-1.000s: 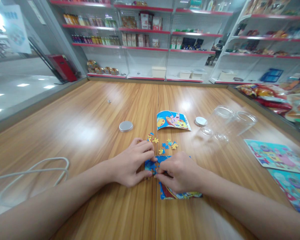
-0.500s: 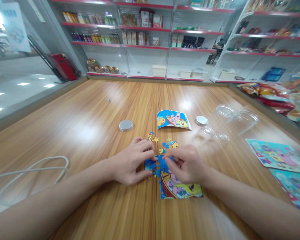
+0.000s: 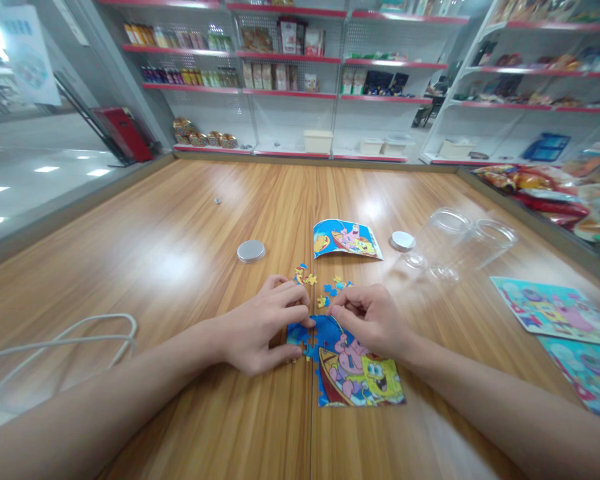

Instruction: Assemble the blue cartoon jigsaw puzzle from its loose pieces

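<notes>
Puzzle (image 3: 357, 373) lies partly beneath left hand (image 3: 267, 327), apparently touched by right hand (image 3: 375, 320).

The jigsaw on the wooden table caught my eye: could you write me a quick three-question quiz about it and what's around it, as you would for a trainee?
1. True or false: loose pieces lie between the jigsaw and the curved picture card.

2. Which of these is nearest to the two clear jars?
A. the white cable
B. a round lid
C. the jigsaw

3. Fill in the blank: the person's ____ hand covers part of the jigsaw's left side.

Key:
1. True.
2. B.
3. Left; the left hand is there, with the right hand over the far right corner.
</notes>
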Available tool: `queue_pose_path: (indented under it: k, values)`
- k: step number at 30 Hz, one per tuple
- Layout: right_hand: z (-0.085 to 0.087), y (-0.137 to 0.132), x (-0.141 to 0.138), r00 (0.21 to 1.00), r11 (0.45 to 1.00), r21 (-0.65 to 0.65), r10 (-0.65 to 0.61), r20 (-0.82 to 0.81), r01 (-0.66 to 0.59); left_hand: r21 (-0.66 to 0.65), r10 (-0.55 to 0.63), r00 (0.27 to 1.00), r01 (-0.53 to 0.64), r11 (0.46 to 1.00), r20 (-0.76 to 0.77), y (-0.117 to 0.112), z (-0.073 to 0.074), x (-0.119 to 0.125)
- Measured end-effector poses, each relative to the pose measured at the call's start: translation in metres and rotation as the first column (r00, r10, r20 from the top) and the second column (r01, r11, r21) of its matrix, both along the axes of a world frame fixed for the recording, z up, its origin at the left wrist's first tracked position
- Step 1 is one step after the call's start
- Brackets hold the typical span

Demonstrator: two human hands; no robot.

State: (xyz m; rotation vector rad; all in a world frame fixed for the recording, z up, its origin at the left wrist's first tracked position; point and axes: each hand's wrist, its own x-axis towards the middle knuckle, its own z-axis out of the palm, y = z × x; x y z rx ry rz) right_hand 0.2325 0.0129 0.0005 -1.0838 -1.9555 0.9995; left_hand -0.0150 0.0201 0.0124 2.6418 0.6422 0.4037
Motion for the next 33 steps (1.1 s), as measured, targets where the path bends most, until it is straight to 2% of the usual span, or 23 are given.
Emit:
queue_pose_path:
  k: [4, 7, 12, 16, 22, 25, 27, 30, 33]
  values:
    - [-0.002, -0.001, 0.001, 0.999, 0.999, 0.048, -0.017, 0.03, 0.016, 0.026, -0.006, 1.0, 0.005, 1.0, 0.03, 0.0, 0.001, -0.001]
    - [-0.002, -0.001, 0.0, 0.999, 0.997, 0.065, -0.032, 0.043, 0.029, 0.05, 0.046, 0.996, -0.049, 0.998, 0.073, 0.0, 0.003, -0.001]
    - [-0.001, -0.002, -0.003, 0.995, 0.996, 0.016, -0.086, 0.051, 0.085, 0.069, 0.063, 0.998, -0.065, 0.996, 0.029, -0.001, 0.002, 0.001]
    - [0.001, -0.002, -0.003, 0.99, 0.988, -0.075, -0.136, -0.023, 0.134, 0.07, 0.074, 0.997, -0.074, 0.995, 0.002, 0.0, -0.001, 0.001]
    - [0.001, 0.011, 0.005, 0.938, 0.95, -0.278, -0.219, -0.27, 0.142, 0.06, 0.071, 0.997, -0.071, 0.996, -0.009, 0.0, -0.001, 0.001]
    - [-0.004, 0.018, 0.009, 0.887, 0.909, -0.409, -0.257, -0.383, 0.086, 0.067, 0.072, 0.997, -0.072, 0.995, 0.006, 0.0, -0.002, 0.001]
    - [-0.006, 0.021, 0.011, 0.852, 0.892, -0.451, -0.27, -0.448, 0.045, 0.073, 0.067, 0.998, -0.069, 0.995, 0.018, 0.0, -0.002, 0.001]
    - [-0.008, 0.023, 0.013, 0.838, 0.912, -0.402, -0.282, -0.467, 0.083, 0.083, 0.072, 0.997, -0.074, 0.994, 0.031, 0.0, -0.002, 0.0]
    - [-0.006, 0.022, 0.012, 0.891, 0.951, -0.226, -0.283, -0.355, 0.212, 0.102, 0.076, 0.997, -0.078, 0.992, 0.021, 0.001, -0.001, -0.001]
